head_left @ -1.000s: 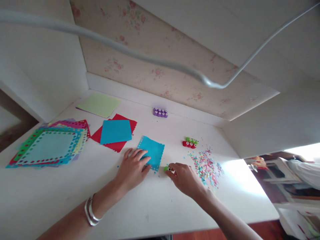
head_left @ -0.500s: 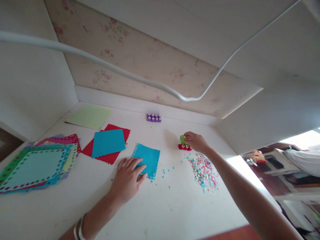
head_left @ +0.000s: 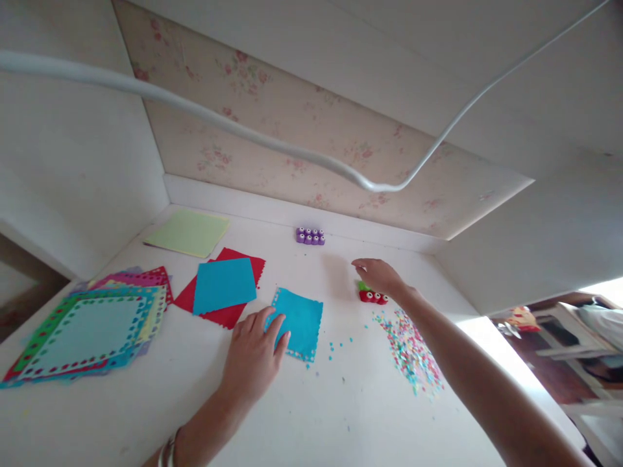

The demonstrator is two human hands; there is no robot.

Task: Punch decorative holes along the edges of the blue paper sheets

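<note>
A blue sheet of paper [head_left: 302, 321] with small holes punched along its left and lower edges lies on the white table. My left hand [head_left: 257, 353] rests at its left side, fingers spread and flat, fingertips on the paper. Farther right, my right hand [head_left: 380, 275] hovers over a green paper punch [head_left: 363, 285], its fingers stretched out with nothing visible in them. The hand hides most of the green punches. Directly in front stands a row of red paper punches [head_left: 374, 297] with eye-like tops. Purple paper punches [head_left: 310, 237] stand in two rows near the back wall.
Loose confetti [head_left: 413, 353] lies heaped at the right, with scattered blue bits beside the sheet. Left are a stack of hole-edged papers [head_left: 92, 327], a blue sheet [head_left: 224, 285] on a red sheet [head_left: 233, 316], and pale green sheets [head_left: 189, 232]. A white cable [head_left: 272, 148] hangs across above.
My right hand has carried a green punch from beside the blue sheet to the group behind the red ones, and let it go there. My left hand has stayed at the paper.
</note>
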